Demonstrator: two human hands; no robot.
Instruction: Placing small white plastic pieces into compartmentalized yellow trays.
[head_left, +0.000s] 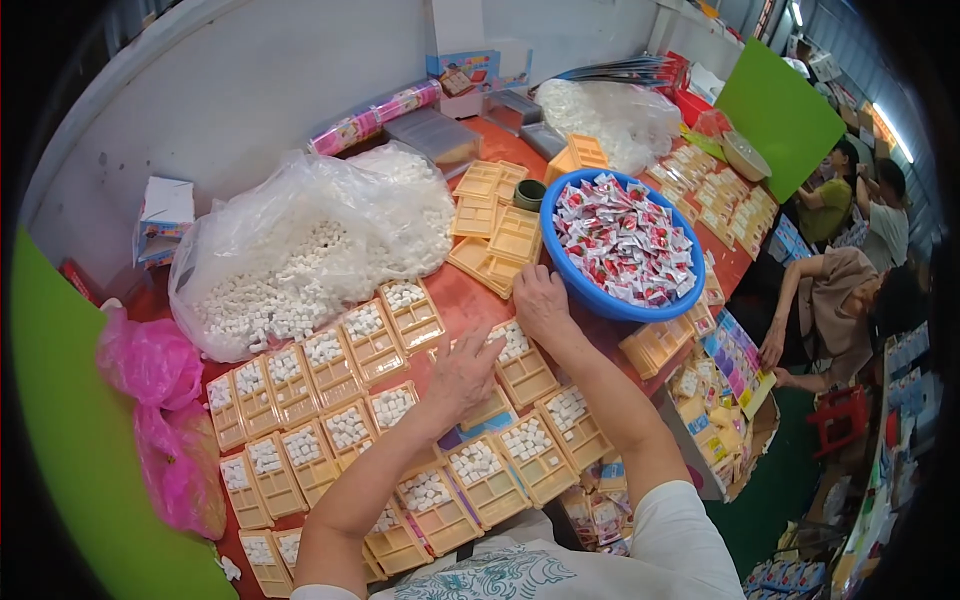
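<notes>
My left hand is spread, its fingers apart, over a pale yellow compartment tray. Its fingertips reach the white cubes in the neighbouring tray. Beyond that tray is my right hand, between the blue basin and the stacked empty trays. Its fingers bend downward, and their tips are hidden, so any hold is unclear. Rows of similar trays lie around my arms, each with small white cubes in one compartment. Red-and-white sachets fill the basin.
A large clear bag of white cubes lies at the back left, near pink plastic bags. A green cup stands by the stacked trays. At right are a carton of packets, more filled trays and co-workers.
</notes>
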